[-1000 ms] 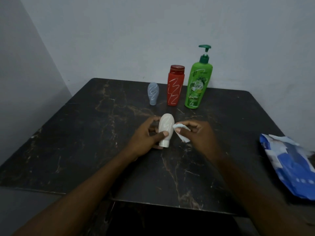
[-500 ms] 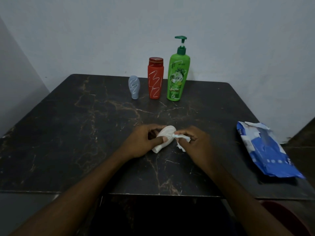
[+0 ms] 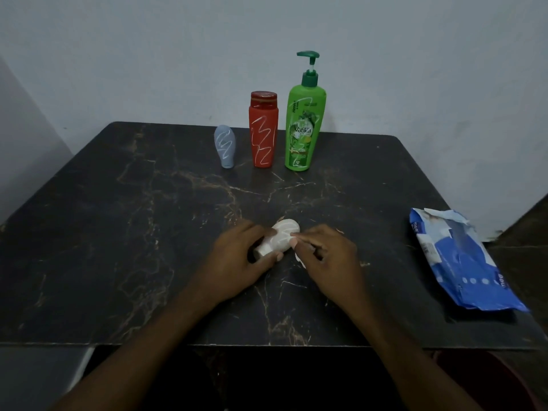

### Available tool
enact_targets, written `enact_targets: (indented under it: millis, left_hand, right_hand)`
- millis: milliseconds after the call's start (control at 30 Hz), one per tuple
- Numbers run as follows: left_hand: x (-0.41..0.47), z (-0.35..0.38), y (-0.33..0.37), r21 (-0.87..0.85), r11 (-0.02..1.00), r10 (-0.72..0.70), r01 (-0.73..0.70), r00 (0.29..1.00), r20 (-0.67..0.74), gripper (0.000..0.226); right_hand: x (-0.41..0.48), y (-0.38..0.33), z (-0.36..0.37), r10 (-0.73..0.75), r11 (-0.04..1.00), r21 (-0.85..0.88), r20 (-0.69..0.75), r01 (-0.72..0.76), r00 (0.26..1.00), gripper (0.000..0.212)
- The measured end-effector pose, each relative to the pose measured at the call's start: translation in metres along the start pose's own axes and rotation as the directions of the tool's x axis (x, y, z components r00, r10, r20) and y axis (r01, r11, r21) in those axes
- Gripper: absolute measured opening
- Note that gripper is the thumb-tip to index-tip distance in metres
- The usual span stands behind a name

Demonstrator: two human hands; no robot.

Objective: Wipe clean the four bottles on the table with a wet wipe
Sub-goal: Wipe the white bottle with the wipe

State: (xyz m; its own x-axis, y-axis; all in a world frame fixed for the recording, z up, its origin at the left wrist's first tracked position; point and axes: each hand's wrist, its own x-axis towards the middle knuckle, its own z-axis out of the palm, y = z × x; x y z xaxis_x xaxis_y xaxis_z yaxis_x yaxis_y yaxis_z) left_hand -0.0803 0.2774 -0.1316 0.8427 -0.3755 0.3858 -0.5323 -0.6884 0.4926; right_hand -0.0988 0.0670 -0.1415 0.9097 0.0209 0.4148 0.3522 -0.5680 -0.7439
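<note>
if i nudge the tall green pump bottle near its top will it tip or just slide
The tall green pump bottle would probably tip: it is the tallest thing there and stands on a narrow base. It would likely fall stiffly, as hard plastic. Tipped leftward, it might hit the red plastic bottle beside it.

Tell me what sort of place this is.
Probably a bare room at home, not a workshop: a dark marble-patterned table pushed against plain pale walls, holding toiletries such as a green pump bottle and a blue wet-wipe pack.
</note>
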Motion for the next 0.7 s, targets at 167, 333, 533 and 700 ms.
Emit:
enact_targets:
  millis: [167,333,533,700]
  left_hand:
    - [-0.006,-0.003,-0.004,-0.071,0.996,-0.053,0.054,0.998,0.015,0.052]
    - [-0.005,-0.003,-0.004,-0.099,0.991,-0.092,0.088,0.995,-0.039,0.047]
    - [-0.006,-0.002,-0.005,-0.121,0.988,-0.106,0.099,0.993,-0.06,0.044]
    - [-0.005,-0.003,-0.005,-0.139,0.984,-0.119,0.109,0.991,-0.062,0.044]
  right_hand:
    - [0.0,0.003,0.003,0.031,0.999,0.031,-0.022,-0.031,0.999,0.012]
    - [-0.002,0.005,0.004,0.252,0.954,0.166,-0.001,-0.248,0.968,0.026]
    - [-0.009,-0.011,0.018,0.162,0.978,0.13,0.004,-0.161,0.987,0.021]
    - [0.001,-0.006,0.008,0.155,0.985,-0.062,-0.069,-0.16,0.985,0.007]
